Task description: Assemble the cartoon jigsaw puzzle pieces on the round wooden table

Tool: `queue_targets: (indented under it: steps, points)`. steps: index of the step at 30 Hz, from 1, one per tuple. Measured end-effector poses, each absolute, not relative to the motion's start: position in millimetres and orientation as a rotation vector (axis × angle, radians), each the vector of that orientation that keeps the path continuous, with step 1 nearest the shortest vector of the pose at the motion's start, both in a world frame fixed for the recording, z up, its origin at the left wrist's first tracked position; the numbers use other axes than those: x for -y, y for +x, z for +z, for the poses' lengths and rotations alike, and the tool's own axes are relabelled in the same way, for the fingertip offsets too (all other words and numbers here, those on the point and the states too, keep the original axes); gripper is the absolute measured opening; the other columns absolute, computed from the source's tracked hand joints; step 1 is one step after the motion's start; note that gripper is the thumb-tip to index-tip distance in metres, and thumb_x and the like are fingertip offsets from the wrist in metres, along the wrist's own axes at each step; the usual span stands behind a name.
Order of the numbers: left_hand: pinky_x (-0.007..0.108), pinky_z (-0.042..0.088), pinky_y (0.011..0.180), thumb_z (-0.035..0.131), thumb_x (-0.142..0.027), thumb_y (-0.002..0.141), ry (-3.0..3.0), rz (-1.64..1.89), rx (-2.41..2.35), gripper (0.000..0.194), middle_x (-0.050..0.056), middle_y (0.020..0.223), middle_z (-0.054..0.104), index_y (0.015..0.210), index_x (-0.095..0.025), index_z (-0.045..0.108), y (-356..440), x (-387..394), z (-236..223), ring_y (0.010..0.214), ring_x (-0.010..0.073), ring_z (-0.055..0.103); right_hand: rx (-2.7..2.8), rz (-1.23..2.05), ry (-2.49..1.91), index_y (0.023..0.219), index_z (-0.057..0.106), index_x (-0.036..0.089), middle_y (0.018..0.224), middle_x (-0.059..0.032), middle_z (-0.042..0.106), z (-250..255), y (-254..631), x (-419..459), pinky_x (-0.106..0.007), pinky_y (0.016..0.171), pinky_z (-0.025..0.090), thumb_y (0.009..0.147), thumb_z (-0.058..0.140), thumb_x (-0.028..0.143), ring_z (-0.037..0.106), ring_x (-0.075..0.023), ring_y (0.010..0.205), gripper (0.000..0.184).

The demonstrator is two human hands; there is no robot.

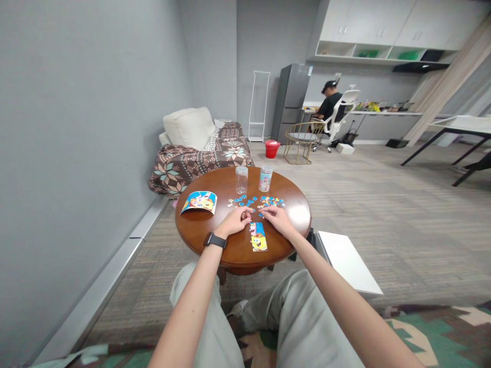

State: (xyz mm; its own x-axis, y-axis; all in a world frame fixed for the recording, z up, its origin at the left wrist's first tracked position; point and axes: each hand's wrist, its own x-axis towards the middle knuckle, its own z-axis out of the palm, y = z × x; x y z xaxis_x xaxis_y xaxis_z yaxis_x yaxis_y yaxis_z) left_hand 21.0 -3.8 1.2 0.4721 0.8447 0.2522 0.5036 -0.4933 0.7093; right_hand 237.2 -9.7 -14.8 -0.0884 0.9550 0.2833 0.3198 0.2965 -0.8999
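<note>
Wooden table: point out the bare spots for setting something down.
Bare wood lies between the right hand and table edge, and between the black watch and curved picture. The middle is crowded: loose pieces, left hand, joined strip.

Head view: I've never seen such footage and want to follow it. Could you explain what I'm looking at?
There's no robot here. A camera on a person's head looks forward and down, giving this one picture. The bare left hand and right hand reach over a round table. On it are loose puzzle pieces, a joined section, a curved picture sheet, a clear jar and a printed canister. Both hands' fingertips are at the pieces; whether either grips one is too small to tell.
</note>
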Motion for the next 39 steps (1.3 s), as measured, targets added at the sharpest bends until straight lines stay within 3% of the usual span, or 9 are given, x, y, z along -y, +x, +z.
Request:
queue_targets:
  steps: [5,8,11,15,23,28,32,39]
  points:
    - [0.030,0.051,0.079,0.061,-0.014,0.082,2.193,0.802,-1.128,0.019,0.003,0.089,0.069,0.100,-0.018,0.064,20.4,3.7,-0.1,0.080,0.0173,0.063,1.524,1.075,-1.132,0.090,0.074,0.020,0.068,-0.0020,0.071,-16.3,234.7,10.6,-0.030,0.062,0.051,0.076,0.070,0.050,0.066,-0.0187,0.065,0.033]
    - [0.029,0.051,0.076,0.061,-0.014,0.081,2.194,0.813,-1.124,0.018,0.002,0.083,0.066,0.098,-0.018,0.063,20.2,4.2,-0.4,0.077,0.0168,0.061,1.519,1.070,-1.128,0.088,0.073,0.021,0.072,-0.0023,0.073,-17.1,234.8,10.4,-0.031,0.064,0.052,0.071,0.073,0.044,0.069,-0.0196,0.070,0.029]
    - [0.029,0.051,0.078,0.062,-0.013,0.081,2.199,0.858,-1.121,0.020,0.004,0.092,0.067,0.100,-0.018,0.064,20.7,4.6,-0.8,0.080,0.0167,0.062,1.564,0.984,-1.150,0.087,0.074,0.022,0.073,-0.0018,0.073,-17.1,236.6,10.2,-0.033,0.069,0.053,0.071,0.071,0.035,0.067,-0.0195,0.070,0.021]
    - [0.029,0.051,0.079,0.061,-0.011,0.082,2.138,0.822,-1.132,0.027,0.004,0.093,0.071,0.108,-0.017,0.065,21.7,4.5,-1.5,0.079,0.0162,0.063,1.599,0.888,-1.129,0.094,0.074,0.022,0.079,-0.0007,0.072,-16.6,238.5,10.4,-0.034,0.076,0.052,0.070,0.067,0.029,0.062,-0.0175,0.071,0.025]
    - [0.026,0.049,0.072,0.060,-0.008,0.077,2.106,0.872,-1.083,0.029,0.000,0.080,0.065,0.104,-0.015,0.067,21.6,3.7,-1.3,0.072,0.0144,0.060,1.547,0.966,-1.137,0.075,0.067,0.021,0.078,-0.0030,0.072,-13.7,235.0,13.7,-0.036,0.077,0.052,0.068,0.075,0.042,0.066,-0.0202,0.074,0.023]
    - [0.026,0.050,0.070,0.066,-0.013,0.076,2.045,0.913,-1.076,0.017,-0.002,0.073,0.062,0.093,-0.016,0.065,22.0,0.9,-2.5,0.070,0.0145,0.060,1.479,1.095,-1.146,0.075,0.062,0.021,0.067,-0.0033,0.071,-13.1,232.7,16.2,-0.031,0.063,0.051,0.066,0.079,0.052,0.068,-0.0200,0.066,0.036]
    - [0.027,0.053,0.073,0.070,-0.016,0.077,1.978,0.978,-1.086,0.015,0.001,0.079,0.068,0.090,-0.016,0.065,22.1,-1.2,-3.6,0.073,0.0150,0.064,1.467,1.101,-1.140,0.074,0.061,0.021,0.073,-0.0046,0.074,-13.6,233.2,15.9,-0.028,0.059,0.050,0.067,0.077,0.059,0.070,-0.0197,0.069,0.042]
    - [0.030,0.057,0.081,0.066,-0.010,0.081,1.819,1.062,-1.024,0.012,0.003,0.090,0.072,0.087,-0.017,0.060,23.4,-0.8,-2.1,0.082,0.0162,0.071,1.593,0.988,-1.136,0.074,0.069,0.020,0.075,-0.0052,0.073,-12.3,235.0,13.8,-0.028,0.057,0.048,0.081,0.061,0.061,0.066,-0.0182,0.068,0.042]
